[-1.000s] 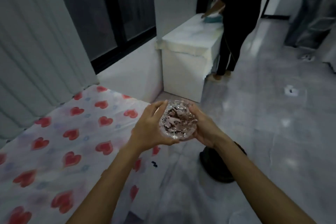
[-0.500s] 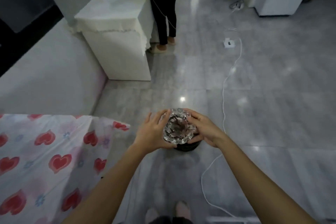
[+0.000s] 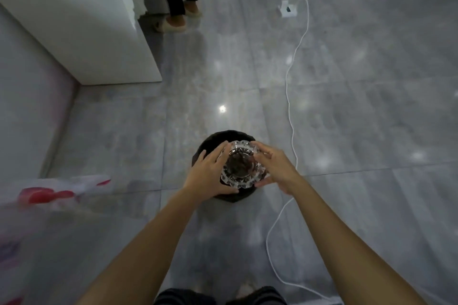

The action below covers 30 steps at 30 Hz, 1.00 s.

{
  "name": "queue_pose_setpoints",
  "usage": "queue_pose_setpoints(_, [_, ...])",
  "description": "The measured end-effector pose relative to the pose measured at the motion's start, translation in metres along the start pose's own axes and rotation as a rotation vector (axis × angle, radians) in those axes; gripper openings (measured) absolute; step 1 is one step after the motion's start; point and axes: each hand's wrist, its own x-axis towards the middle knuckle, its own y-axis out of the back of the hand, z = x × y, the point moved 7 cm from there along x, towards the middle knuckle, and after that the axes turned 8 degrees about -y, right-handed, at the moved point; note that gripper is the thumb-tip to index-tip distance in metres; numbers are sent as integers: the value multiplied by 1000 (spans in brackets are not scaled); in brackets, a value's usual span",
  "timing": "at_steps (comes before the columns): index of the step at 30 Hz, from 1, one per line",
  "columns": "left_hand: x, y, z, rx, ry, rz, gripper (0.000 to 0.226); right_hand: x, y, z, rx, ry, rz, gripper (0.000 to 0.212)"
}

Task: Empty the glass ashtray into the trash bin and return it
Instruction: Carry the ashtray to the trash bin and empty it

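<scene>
Head view: round, faceted glass ashtray point(image 3: 243, 165), mouth upward and holding dark ash, gripped at opposite rims by left hand point(image 3: 207, 176) and right hand point(image 3: 274, 167) fingers, directly above black round bin point(image 3: 215, 140).

1. Both arms are stretched out forward and down, bare forearms angling in toward each other.
2. Left hand point(image 3: 208, 174) is cupped round the left side of the glass ashtray point(image 3: 241, 164), fingers spread along its rim, thumb underneath near the front.
3. Right hand point(image 3: 276, 168) grips the opposite side, fingers curled over the edge.
</scene>
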Motion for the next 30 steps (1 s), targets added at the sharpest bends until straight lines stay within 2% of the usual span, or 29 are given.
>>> queue_pose_setpoints(4, [22, -95, -58, -4, -20, 29, 108, 97, -3, 59, -49, 8, 31, 35])
queue_pose_setpoints(8, [18, -168, -102, 74, -39, 122, 87, 173, -9, 105, -58, 72, 30, 35])
queue_pose_setpoints(10, [15, -188, -123, 130, 34, 197, 84, 198, -9, 115, -69, 125, 41, 40])
queue_pose_setpoints(13, [13, -214, -155, 135, 240, 263, 89, 222, -11, 119, -111, 190, 48, 53])
queue_pose_setpoints(15, [15, -228, -171, 116, 336, 254, 94, 229, -14, 116, -228, 250, 73, 62])
queue_pose_setpoints(17, [13, -236, -178, 95, 373, 283, 94, 232, -18, 113, -469, 362, 161, 67])
queue_pose_setpoints(21, [11, -235, -176, 86, 385, 283, 91, 225, -28, 113, -789, 465, 327, 61])
queue_pose_setpoints(23, [12, -233, -174, 90, 389, 250, 90, 209, -40, 107, -1005, 621, 384, 55])
queue_pose_setpoints(27, [11, -232, -174, 85, 391, 245, 85, 171, -66, 108, -1553, 1261, 463, 36])
queue_pose_setpoints(30, [11, -231, -173, 79, 391, 234, 82, 159, -62, 127, -1785, 1542, 371, 29])
